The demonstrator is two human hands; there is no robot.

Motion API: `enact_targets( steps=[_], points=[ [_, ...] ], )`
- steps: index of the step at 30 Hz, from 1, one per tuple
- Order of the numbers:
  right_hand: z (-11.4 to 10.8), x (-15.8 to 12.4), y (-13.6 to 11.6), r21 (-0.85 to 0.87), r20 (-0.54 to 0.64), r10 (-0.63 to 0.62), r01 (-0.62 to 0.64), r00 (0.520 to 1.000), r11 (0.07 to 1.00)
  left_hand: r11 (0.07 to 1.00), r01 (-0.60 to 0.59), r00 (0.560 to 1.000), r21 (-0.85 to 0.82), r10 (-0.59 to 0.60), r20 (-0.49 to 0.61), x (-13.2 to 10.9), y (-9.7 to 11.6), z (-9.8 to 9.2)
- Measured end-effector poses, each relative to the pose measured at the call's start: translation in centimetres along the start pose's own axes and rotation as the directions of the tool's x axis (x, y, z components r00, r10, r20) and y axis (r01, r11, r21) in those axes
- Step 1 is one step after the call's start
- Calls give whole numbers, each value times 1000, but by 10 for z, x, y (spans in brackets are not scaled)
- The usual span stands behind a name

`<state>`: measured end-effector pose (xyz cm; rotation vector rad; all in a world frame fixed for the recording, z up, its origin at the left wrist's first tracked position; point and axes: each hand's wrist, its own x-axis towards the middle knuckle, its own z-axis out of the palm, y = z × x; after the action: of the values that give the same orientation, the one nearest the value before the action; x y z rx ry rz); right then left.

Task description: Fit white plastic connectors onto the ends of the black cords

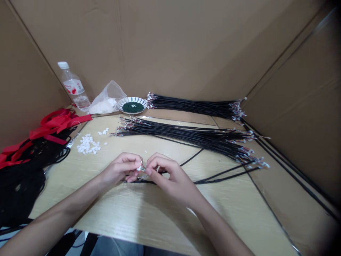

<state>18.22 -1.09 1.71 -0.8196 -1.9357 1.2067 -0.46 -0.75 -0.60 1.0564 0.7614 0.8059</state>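
Observation:
Close together over the middle of the table, both hands are closed in a pinch. Between the thumb and fingers of my left hand [128, 167] is a small white connector [139, 168]. My right hand [166, 172] pinches the thin wires at the end of a black cable, right beside the connector; its fingertips partly hide them. Another black cable [202, 181] runs under the hands, its near end by my left fingers. Behind the hands lies a bundle of black cables [181, 133] with bare wires at the left and white connectors at the right.
A pile of white connectors [88, 144] lies left of the hands. At the back are a water bottle [74, 87], a plastic bag [108, 99], a plate [121, 103] of dark green bits, and a second cable bundle [191, 105]. Black cords with red ribbon [57, 122] fill the left edge.

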Motion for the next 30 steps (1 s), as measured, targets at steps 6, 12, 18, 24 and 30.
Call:
enact_targets(
  steps=[6, 12, 18, 24, 30],
  points=[
    [2, -4, -2, -181, -50, -263, 251, 963, 951, 999, -20, 999, 32, 19, 42, -2, 1, 1],
    [5, -10, -4, -504, -8, -477, 408, 879, 761, 999, -26, 997, 36, 23, 78, -4, 0, 0],
    [7, -12, -4, -626, 41, -562, 460, 826, 630, 1000, -25, 993, 2, 25, 119, -5, -1, -1],
    [8, -12, -4, -629, 28, -562, 451, 827, 633, 999, -29, 992, 21, 26, 123, -7, -2, -2],
    [8, -12, -5, -631, 37, -554, 449, 832, 632, 999, -26, 991, 28, 23, 129, -7, -1, -1]
  ],
)
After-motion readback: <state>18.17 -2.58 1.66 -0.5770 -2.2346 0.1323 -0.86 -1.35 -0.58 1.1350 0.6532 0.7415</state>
